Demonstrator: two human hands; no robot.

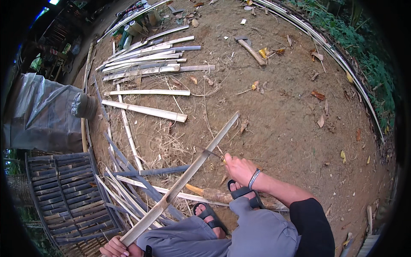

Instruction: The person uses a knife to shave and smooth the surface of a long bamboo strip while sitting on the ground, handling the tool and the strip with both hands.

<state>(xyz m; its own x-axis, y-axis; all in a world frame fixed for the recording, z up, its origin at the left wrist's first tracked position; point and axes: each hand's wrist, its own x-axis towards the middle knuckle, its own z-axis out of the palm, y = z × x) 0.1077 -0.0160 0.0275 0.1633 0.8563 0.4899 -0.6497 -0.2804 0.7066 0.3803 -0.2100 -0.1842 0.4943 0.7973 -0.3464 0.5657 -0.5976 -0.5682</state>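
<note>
A long split bamboo strip (pixel 188 174) slants up and away in front of me, its hollow inner face showing. At the lower left, my left hand (pixel 119 248) is closed round the strip's near end. My right hand (pixel 240 170) grips a knife (pixel 216 154) beside the strip's far half. Its thin dark blade reaches the strip around a dark joint mark; whether it cuts in I cannot tell. Most of the knife's handle is hidden in my fingers. Beneath the strip, between my sandalled feet, lies a thick piece of wood (pixel 212 195) with a pale tapered end.
Pale bamboo strips (pixel 145 60) lie in a row at the far left, with more strips (pixel 128 197) heaped near my left foot. A hatchet (pixel 252 51) rests on the bare soil. Left stand a slatted bamboo rack (pixel 70 195) and a plastic-covered bundle (pixel 43 113).
</note>
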